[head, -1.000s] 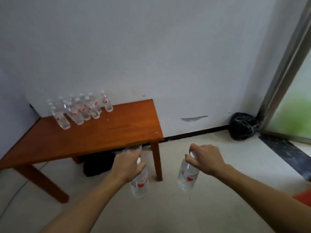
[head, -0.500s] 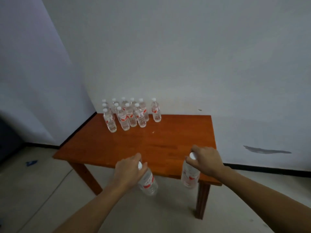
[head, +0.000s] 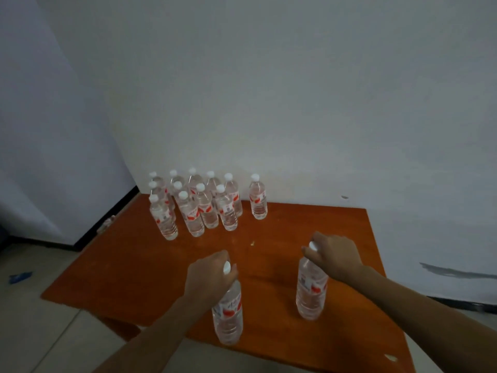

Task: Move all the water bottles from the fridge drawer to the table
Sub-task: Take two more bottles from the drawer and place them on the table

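Orange-brown wooden table (head: 139,267) had moved beneath my hands: left hand (head: 208,275) and right hand (head: 334,255) each gripped a clear plastic bottle (head: 228,310) (head: 310,292) by its cap, seemingly not yet set down, near the upper-left cluster (head: 199,205).

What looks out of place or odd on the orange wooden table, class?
Little: the standing clear plastic water bottles are upright, nothing spilled. Only a small pale crumb lies on the orange wooden table, and one bottle stands apart from the cluster.
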`<state>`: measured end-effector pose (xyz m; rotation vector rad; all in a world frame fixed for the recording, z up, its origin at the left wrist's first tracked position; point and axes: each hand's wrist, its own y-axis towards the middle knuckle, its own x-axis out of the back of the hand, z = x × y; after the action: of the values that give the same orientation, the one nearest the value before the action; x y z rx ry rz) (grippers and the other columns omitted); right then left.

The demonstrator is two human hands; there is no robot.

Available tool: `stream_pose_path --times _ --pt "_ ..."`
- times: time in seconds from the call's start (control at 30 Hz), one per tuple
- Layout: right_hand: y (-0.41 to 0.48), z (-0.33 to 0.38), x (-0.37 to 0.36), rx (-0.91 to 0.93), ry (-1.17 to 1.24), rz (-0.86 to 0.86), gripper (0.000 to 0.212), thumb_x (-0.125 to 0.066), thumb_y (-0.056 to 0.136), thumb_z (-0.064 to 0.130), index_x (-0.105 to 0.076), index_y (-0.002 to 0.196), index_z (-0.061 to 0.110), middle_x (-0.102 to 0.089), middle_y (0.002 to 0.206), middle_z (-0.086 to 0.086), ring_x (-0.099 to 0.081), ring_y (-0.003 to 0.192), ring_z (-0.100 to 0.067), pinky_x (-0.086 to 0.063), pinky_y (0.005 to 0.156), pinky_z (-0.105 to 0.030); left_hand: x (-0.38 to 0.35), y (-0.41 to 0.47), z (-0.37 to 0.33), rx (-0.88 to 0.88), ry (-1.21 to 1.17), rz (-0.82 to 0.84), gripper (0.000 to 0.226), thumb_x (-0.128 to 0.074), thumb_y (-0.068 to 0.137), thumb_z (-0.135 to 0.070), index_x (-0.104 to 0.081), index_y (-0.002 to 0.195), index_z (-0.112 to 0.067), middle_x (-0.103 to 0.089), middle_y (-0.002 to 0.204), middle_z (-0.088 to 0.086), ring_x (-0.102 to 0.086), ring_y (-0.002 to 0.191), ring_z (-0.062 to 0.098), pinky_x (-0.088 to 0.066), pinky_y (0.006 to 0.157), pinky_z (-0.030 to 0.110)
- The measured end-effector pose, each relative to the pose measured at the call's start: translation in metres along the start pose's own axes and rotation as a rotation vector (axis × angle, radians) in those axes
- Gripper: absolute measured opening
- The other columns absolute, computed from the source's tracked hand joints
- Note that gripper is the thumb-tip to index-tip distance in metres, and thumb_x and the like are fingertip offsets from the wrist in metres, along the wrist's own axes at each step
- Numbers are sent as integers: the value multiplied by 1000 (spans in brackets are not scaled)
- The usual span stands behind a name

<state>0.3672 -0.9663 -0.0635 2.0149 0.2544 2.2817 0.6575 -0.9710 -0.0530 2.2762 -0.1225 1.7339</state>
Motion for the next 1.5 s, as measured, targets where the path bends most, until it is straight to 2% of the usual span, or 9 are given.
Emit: stream_pose_path --times 0.2,0.33,0.5,0.7,0.97,1.13,1.23,1.4,1.5 --pt "110 2 -15 -162 -28 43 39 -41 93 60 -52 98 23 -55 79 7 -46 58 -4 -26 47 -17 -16 131 26 -162 -32 24 22 -52 90 -46 -54 94 -25 -62 85 -8 -59 75 10 -49 66 25" --pt "182 -3 -24 -257 36 11 39 -48 92 55 -56 110 22 -66 99 1 -58 75 -12 -38 53 -19 -29 213 30 -218 -51 22 24 -54 90 -45 -54 102 -25 -62 91 -9 -60 80 11 -49 67 25" --pt "262 -19 -51 -287 83 -5 36 -49 93 50 -53 117 23 -62 109 -4 -61 95 -21 -54 75 -36 -57 288 33 -223 -40 94 22 -55 90 -43 -56 98 -23 -65 93 -6 -61 79 13 -55 71 32" --pt "309 -41 -93 -285 111 78 35 -48 94 48 -51 121 24 -59 113 -6 -58 101 -24 -52 78 -38 -87 325 33 -162 -17 162 23 -52 91 -43 -54 97 -21 -63 89 -5 -61 78 14 -52 70 32" --pt "327 -48 -111 -219 126 107 38 -46 96 47 -45 126 25 -54 115 -6 -57 103 -26 -49 76 -38 -119 341 30 -99 -51 160 24 -55 91 -41 -55 99 -19 -64 87 -3 -61 77 16 -54 73 35" --pt "324 -36 -110 -163 163 239 54 -46 98 39 -23 146 29 -44 132 -11 -54 113 -31 -49 86 -43 -117 347 35 -157 58 170 28 -50 93 -46 -54 104 -20 -63 98 -2 -60 82 14 -51 70 27" --pt "311 -32 -99 -231 161 278 67 -51 96 37 -13 150 28 -40 140 -13 -53 116 -33 -49 89 -44 -104 345 38 -277 85 117 34 -51 92 -44 -57 111 -17 -59 106 0 -57 92 17 -48 73 28" --pt "250 -23 -68 -400 99 193 55 -55 94 31 -32 143 25 -47 137 -8 -58 111 -27 -51 83 -37 -68 332 15 -505 62 87 36 -42 96 -42 -51 124 -22 -58 114 -2 -54 96 14 -46 78 27" --pt "196 -22 -51 -482 81 210 46 -51 96 38 -41 138 22 -53 133 -5 -58 111 -25 -50 85 -37 -58 316 -11 -648 -46 179 23 -47 95 -37 -52 112 -22 -62 99 -4 -57 78 10 -50 68 25"
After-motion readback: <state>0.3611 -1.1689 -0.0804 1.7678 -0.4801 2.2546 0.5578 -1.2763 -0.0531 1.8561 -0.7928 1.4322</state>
